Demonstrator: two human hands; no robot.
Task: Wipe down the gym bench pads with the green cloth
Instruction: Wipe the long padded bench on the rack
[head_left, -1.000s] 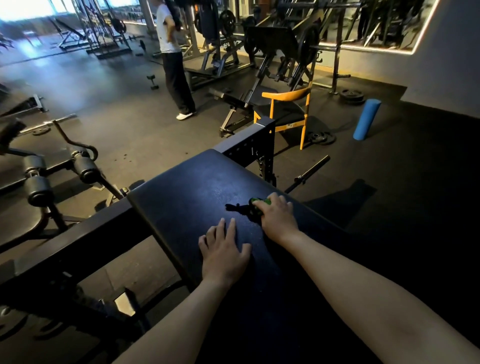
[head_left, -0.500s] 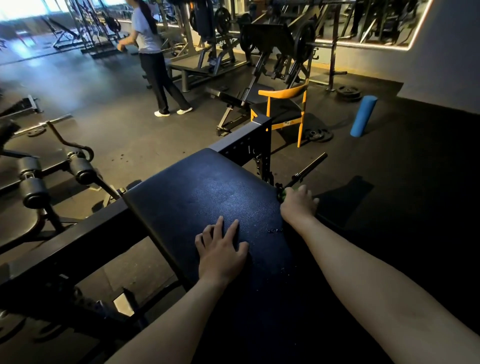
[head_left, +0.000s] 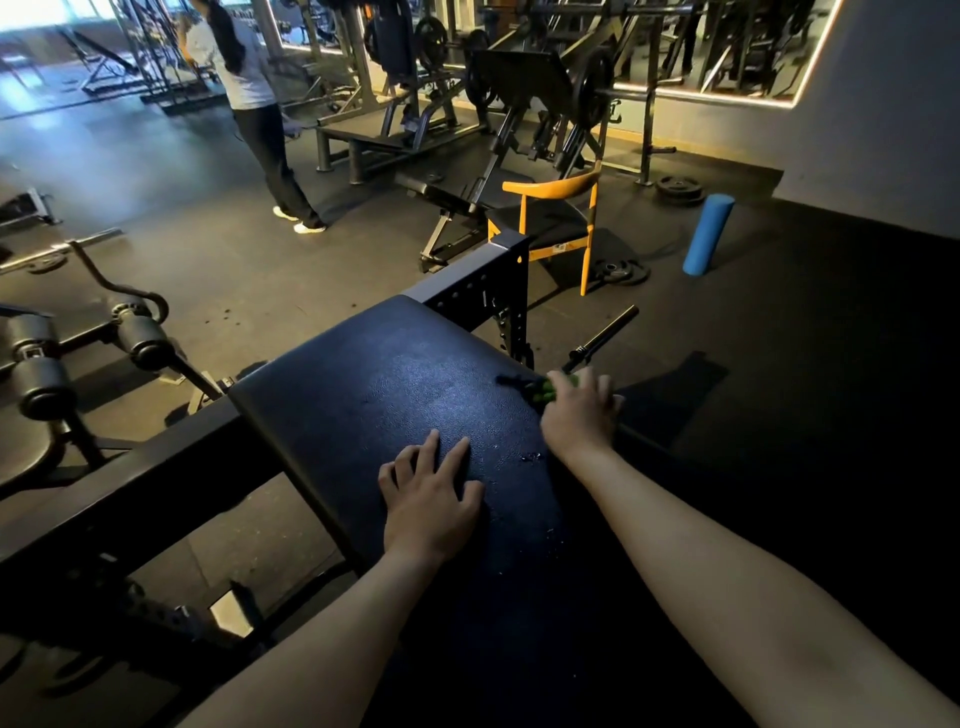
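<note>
The left hand (head_left: 431, 499) lies flat, palm down, on the dark, leather-like padded gym bench pad (head_left: 384, 379), fingers straight and spread, holding nothing; it sits toward the near half of the pad, close to its middle. The right hand (head_left: 579, 410) is farther out and to the right, at the pad's right edge, palm down over a small bunched green cloth (head_left: 544, 391). Its fingers bend over the cloth and press it against the pad, so that only a dark-and-green tuft shows at the hand's left, toward the pad's middle. The cloth is thus under the right hand and well apart from the left hand, ahead of it and to its right. A few small wet specks (head_left: 531, 457) glint on the pad between the two wrists. Just beyond the right hand a black steel bar (head_left: 602, 335) slants across the dark rubber floor (head_left: 779, 322). Farther off stand an orange wooden chair (head_left: 553, 189), an upright blue foam roller (head_left: 707, 234), and a person in a white top (head_left: 244, 78).
</note>
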